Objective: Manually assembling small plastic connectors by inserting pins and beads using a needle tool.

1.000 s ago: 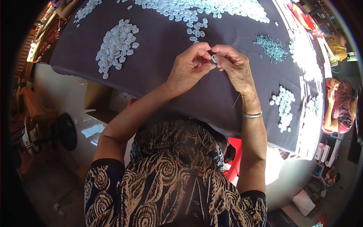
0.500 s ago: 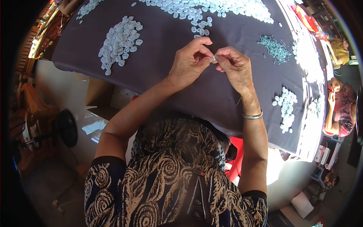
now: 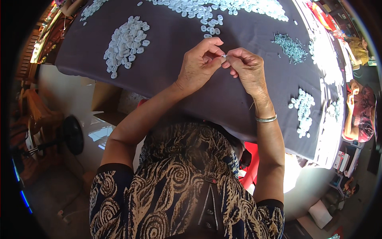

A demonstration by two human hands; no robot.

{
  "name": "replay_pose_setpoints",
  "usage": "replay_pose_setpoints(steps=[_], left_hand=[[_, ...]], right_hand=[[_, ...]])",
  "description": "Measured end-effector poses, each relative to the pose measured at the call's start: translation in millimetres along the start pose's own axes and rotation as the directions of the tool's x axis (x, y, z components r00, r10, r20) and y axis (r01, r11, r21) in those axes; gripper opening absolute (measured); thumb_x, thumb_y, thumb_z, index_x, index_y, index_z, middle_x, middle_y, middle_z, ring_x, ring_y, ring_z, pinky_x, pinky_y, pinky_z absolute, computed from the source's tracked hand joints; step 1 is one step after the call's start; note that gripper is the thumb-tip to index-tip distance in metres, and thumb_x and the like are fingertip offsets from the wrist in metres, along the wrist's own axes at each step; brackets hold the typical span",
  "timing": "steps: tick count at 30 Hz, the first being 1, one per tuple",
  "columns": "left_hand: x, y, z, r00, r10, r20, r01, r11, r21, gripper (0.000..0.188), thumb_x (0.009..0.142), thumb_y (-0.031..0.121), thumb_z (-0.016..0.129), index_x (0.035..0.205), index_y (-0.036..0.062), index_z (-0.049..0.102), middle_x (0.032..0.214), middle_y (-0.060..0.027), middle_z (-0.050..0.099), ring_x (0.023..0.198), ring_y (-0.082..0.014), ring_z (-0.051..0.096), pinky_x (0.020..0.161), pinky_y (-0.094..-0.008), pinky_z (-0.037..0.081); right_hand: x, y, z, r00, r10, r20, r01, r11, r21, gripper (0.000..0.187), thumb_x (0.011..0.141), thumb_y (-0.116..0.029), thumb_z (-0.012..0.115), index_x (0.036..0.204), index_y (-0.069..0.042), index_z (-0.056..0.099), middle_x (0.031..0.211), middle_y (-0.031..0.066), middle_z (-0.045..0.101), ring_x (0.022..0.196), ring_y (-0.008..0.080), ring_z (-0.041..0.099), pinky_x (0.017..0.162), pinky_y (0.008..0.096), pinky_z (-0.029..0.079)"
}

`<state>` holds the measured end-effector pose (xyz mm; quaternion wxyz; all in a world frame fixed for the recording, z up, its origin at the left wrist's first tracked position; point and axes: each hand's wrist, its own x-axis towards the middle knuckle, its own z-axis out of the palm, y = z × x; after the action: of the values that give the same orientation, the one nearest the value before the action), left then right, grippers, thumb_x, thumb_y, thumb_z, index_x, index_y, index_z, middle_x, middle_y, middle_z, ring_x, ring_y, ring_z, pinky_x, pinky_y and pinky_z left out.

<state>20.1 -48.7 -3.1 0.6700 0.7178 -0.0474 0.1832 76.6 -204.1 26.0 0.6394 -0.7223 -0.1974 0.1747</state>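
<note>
Above the dark tablecloth (image 3: 167, 63), my two hands meet at the fingertips. My left hand (image 3: 201, 63) pinches with thumb and index finger at a small whitish piece (image 3: 224, 56). My right hand (image 3: 246, 69), with a bangle at its wrist, pinches the same spot from the other side. Fingers cover most of the piece, so its exact kind does not show. Just beyond the hands lie several loose white oval plastic pieces (image 3: 210, 27). To the right is a heap of thin blue-green pin-like bits (image 3: 291, 48).
A pile of white oval pieces (image 3: 126, 44) lies left, and a larger spread (image 3: 238, 7) runs along the far side. Another small pile (image 3: 303, 109) sits right. Other people work at the right edge, one person's hand (image 3: 351, 93) showing. A black round fan (image 3: 72, 135) stands at left.
My fingertips have shifted slightly around the small piece, the right fingers curling closer to the left ones. The piles look the same; the view has moved a little.
</note>
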Motion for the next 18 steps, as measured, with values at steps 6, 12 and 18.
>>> replay_pose_setpoints(steps=[6, 12, 18], left_hand=[[2, -8, -1, 0.999, -0.032, 0.002, 0.032, 0.995, -0.096, 0.034, 0.084, -0.002, 0.064, 0.116, 0.0049, 0.055, 0.089, -0.0044, 0.065, 0.081, -0.0088, 0.062, 0.070, -0.0223, 0.052], [4, -5, -4, 0.985, -0.166, 0.037, 0.170, 0.967, -0.192, 0.031, 0.084, 0.002, 0.067, 0.114, 0.0057, 0.058, 0.089, -0.0050, 0.066, 0.080, -0.0102, 0.062, 0.068, -0.0237, 0.053], [4, -10, -1, 0.987, -0.154, 0.033, 0.158, 0.952, -0.261, 0.031, 0.083, 0.001, 0.067, 0.111, 0.0033, 0.057, 0.086, -0.0063, 0.066, 0.073, -0.0077, 0.061, 0.062, -0.0210, 0.052]], right_hand=[[1, 2, 0, 1.000, 0.015, 0.017, -0.016, 0.999, 0.048, 0.009, 0.089, -0.007, 0.058, 0.089, -0.003, 0.066, 0.073, 0.0020, 0.065, 0.058, 0.0021, 0.050, 0.052, 0.0165, 0.041], [4, 6, -3, 0.998, -0.001, 0.058, -0.001, 0.999, 0.040, 0.009, 0.089, -0.007, 0.058, 0.088, -0.004, 0.065, 0.073, 0.0015, 0.064, 0.058, 0.0020, 0.049, 0.052, 0.0166, 0.041], [2, 4, -7, 0.996, 0.011, 0.090, -0.013, 0.999, 0.029, 0.008, 0.090, -0.008, 0.057, 0.088, -0.005, 0.064, 0.073, 0.0001, 0.063, 0.058, 0.0014, 0.049, 0.050, 0.0157, 0.040]])
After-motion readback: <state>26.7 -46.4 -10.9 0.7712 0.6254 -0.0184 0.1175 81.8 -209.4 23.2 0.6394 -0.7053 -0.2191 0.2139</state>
